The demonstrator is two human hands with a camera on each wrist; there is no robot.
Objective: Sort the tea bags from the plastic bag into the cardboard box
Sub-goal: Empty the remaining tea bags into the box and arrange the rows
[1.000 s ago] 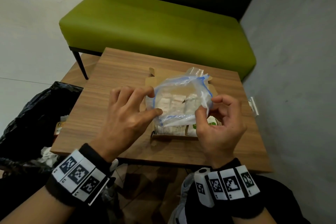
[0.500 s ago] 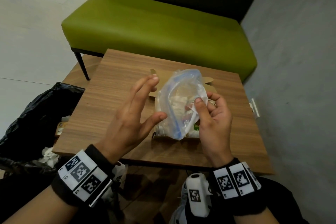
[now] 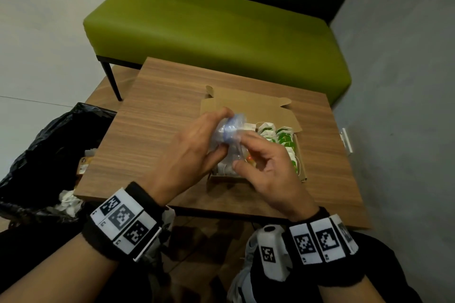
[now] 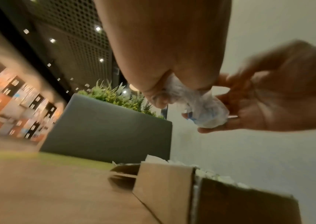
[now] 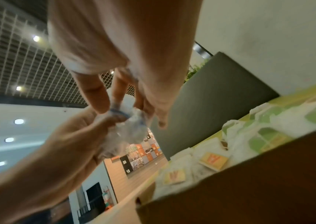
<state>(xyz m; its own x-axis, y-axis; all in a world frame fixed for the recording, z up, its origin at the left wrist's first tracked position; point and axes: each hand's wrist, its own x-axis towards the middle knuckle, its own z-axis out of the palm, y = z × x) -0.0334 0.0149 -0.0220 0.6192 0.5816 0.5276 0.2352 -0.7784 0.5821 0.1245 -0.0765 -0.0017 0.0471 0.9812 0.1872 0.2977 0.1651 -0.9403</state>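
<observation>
Crumpling plastic bag (image 3: 227,130) between hands; tea bags (image 3: 283,136) fill cardboard box (image 3: 248,106).

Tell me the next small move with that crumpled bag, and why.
Probably carry the plastic bag left to the black bin bag and drop it. Left hand and right hand have it balled up above the cardboard box, and the tea bags already lie inside.
</observation>
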